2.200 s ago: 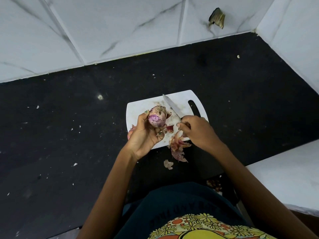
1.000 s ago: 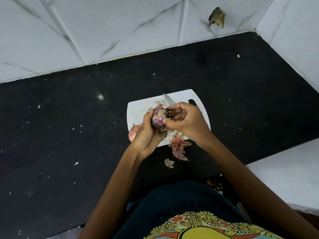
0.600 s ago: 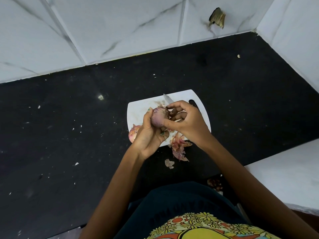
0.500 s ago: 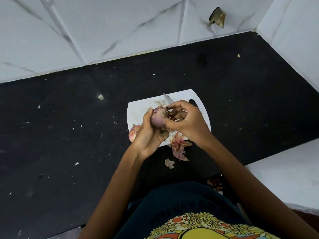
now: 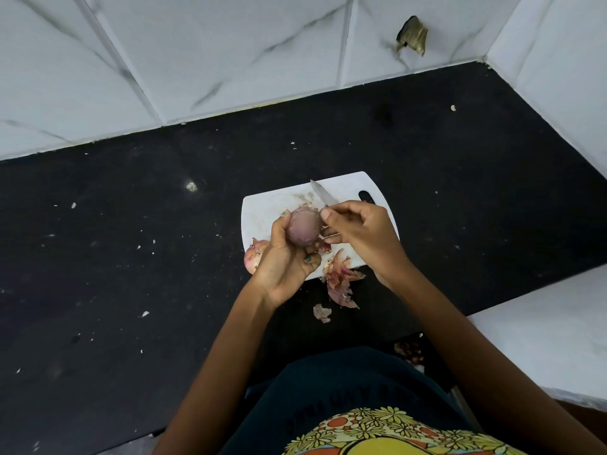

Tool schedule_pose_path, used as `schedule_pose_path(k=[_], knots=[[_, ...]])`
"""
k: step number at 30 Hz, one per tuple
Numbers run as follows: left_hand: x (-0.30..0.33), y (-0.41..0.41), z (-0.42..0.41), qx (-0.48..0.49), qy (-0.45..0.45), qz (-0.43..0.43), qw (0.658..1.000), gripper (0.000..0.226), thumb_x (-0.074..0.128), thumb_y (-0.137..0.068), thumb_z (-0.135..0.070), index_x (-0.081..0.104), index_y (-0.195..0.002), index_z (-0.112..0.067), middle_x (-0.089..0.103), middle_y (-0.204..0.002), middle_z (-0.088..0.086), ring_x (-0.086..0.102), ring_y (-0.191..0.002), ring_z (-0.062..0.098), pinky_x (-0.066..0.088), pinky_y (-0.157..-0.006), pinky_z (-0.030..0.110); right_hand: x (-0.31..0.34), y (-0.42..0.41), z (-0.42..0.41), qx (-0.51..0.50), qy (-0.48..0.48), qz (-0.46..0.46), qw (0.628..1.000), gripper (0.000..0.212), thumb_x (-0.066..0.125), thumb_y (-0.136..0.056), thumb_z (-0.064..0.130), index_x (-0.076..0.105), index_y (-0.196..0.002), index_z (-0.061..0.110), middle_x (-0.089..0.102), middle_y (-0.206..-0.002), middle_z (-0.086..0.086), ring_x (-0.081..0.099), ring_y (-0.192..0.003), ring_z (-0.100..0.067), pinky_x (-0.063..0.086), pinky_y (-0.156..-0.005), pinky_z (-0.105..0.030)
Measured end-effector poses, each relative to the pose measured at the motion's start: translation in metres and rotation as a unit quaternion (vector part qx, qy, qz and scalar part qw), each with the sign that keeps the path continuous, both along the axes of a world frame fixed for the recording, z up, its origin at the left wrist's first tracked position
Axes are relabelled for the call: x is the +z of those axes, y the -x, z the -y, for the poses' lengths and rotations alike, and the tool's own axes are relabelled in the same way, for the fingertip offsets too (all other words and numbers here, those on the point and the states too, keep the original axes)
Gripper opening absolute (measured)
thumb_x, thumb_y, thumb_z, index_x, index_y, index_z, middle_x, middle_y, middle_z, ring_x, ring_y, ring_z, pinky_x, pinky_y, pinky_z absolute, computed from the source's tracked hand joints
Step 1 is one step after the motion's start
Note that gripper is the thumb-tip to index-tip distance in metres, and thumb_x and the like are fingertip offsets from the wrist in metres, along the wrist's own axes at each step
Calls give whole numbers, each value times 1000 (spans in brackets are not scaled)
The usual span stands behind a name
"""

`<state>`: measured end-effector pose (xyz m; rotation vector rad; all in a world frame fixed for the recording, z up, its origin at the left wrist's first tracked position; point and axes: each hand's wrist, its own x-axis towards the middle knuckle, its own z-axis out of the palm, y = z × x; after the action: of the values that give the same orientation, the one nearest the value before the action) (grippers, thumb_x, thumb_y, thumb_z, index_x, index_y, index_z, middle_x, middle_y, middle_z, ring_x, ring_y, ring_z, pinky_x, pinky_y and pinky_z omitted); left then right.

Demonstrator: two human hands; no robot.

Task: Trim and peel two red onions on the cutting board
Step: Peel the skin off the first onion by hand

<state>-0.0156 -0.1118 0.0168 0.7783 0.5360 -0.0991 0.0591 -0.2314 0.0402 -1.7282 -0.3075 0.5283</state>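
My left hand [image 5: 282,261] grips a red onion [image 5: 303,229] and holds it up over the white cutting board [image 5: 262,208]. The side facing me looks smooth and dull purple. My right hand [image 5: 358,234] is at the onion's right side, fingers curled, forefinger and thumb pinching at its skin. A knife [image 5: 323,197] lies on the board behind the onion, its handle hidden under my right hand. A second onion [image 5: 253,257], still in its skin, sits at the board's near left corner, partly hidden by my left hand.
Torn onion skins [image 5: 340,277] lie over the board's near edge, with one scrap [image 5: 322,312] on the black counter [image 5: 131,257]. A tiled wall [image 5: 230,60] closes the back and right. A white ledge [image 5: 542,323] stands at the near right.
My right hand came up from the pile of skins to the onion and has been picking at it. The onion has turned in my left hand and now shows a smoother face.
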Motion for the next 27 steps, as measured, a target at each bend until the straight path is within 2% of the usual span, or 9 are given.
schedule_pose_path(k=[3,8,11,14,19,21,22,25,27], knots=[[2,0,0,4,-6,1,1000,46,27,-100,-47,59,-100,-14,66,-71,-4,58,-57,4,42,-53,17,-1,1,0,2,19,40,999,20,74,-80,9,70,-99,4,72,-90,-5,71,-82,-14,58,-71,-25],[5,0,0,26,26,-3,999,45,31,-98,-46,59,-100,-11,64,-73,0,54,-59,7,40,-51,18,-7,-2,3,-28,20,21,999,15,71,-78,-5,71,-92,0,71,-80,-6,70,-68,-11,57,-66,-21],[4,0,0,38,52,-6,998,42,35,-97,-45,56,-104,-9,61,-79,1,52,-60,8,40,-47,18,-19,-4,9,-6,124,56,991,11,69,-81,-2,71,-91,3,71,-78,-3,68,-66,-9,55,-70,-19],[3,0,-1,38,51,-7,998,42,35,-97,-45,54,-106,-9,61,-82,1,54,-60,9,39,-48,18,-33,-3,17,42,243,125,961,9,64,-87,6,70,-93,5,71,-83,-6,67,-74,-16,53,-78,-28],[2,-1,2,29,23,-14,999,42,37,-96,-48,59,-98,-13,63,-75,-1,55,-62,8,41,-50,18,-31,-1,22,127,339,155,919,18,51,-91,6,68,-98,8,66,-91,-8,58,-69,-14,38,-60,-20],[1,-1,2,19,2,-9,1000,42,36,-97,-49,59,-97,-14,65,-71,-3,55,-59,6,42,-51,17,-24,-2,22,157,317,123,927,27,47,-87,-3,68,-97,11,59,-103,-5,50,-67,-3,33,-56,-12],[1,-2,3,12,-9,-6,1000,41,37,-97,-49,59,-98,-14,65,-71,-4,55,-59,5,43,-51,17,-19,-3,21,150,289,110,939,30,45,-86,-5,68,-97,11,58,-105,-3,52,-71,-4,38,-58,-13],[0,-3,4,11,-21,3,1000,38,38,-98,-44,56,-108,-13,68,-77,-3,60,-62,4,47,-52,18,-2,-4,15,72,145,22,987,20,50,-91,7,65,-102,13,66,-98,-1,67,-79,-18,57,-72,-38],[2,-3,5,19,-22,6,1000,45,37,-100,-41,51,-125,-7,72,-89,0,67,-72,5,51,-57,19,6,-3,10,61,72,-29,995,18,60,-90,18,64,-107,15,66,-97,-6,70,-78,-18,60,-72,-41]])
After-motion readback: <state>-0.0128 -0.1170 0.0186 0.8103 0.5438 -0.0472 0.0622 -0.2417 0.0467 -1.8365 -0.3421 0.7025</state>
